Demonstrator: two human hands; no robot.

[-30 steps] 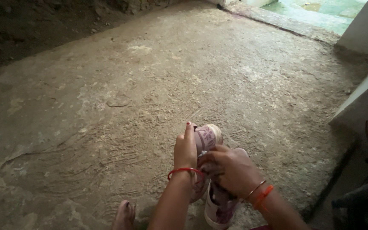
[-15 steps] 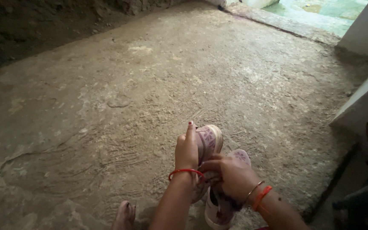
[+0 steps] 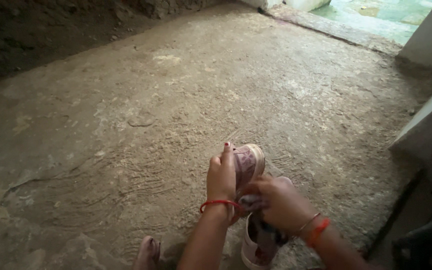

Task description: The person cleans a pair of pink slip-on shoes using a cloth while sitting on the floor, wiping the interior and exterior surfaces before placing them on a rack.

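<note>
Shoe (image 3: 248, 165) — pink canvas with a pale rubber sole, light and soft in the upper by my guess, stiff only at the sole — sits toe-up on the dirt floor (image 3: 126, 125), just above a second shoe (image 3: 256, 245). My left hand (image 3: 221, 177) grasps its side, my right hand (image 3: 278, 202) pinches near the lacing. Open ground lies left and ahead; a white wall (image 3: 426, 135) closes the right.

Both forearms are bare, with no sleeves in view. The left hand (image 3: 221, 176) has a dark red painted nail and a thin red thread bracelet (image 3: 219, 203) at the wrist. The right hand (image 3: 281, 202) wears a slim metal bangle (image 3: 308, 223) beside an orange band (image 3: 319, 231); a bare foot (image 3: 147, 252) shows a dark-painted toenail.
</note>
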